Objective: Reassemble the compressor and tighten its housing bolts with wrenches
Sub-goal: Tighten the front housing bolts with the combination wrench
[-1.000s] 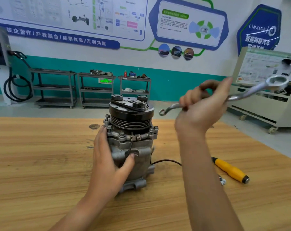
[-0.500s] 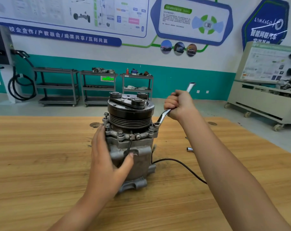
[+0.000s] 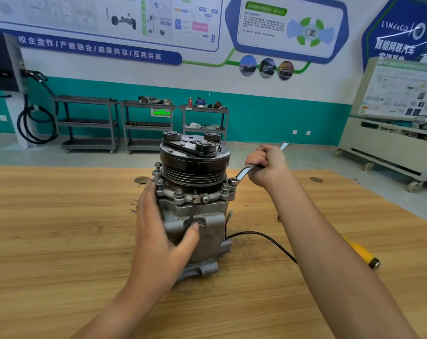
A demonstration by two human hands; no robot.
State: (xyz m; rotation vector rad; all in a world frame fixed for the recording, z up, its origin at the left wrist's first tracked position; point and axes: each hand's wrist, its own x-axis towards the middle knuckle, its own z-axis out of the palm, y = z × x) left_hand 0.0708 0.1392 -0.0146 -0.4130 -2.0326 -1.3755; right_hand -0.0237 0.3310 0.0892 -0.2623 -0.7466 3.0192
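I see through one wide-angle camera worn on the person's head. It faces forward and a little down over the wooden table (image 3: 61, 241), sitting close to the compressor (image 3: 195, 167) at centre, with the far wall (image 3: 207, 79) across the top.

Bright, even indoor light, soft shadows, wide-angle bowing at the edges.
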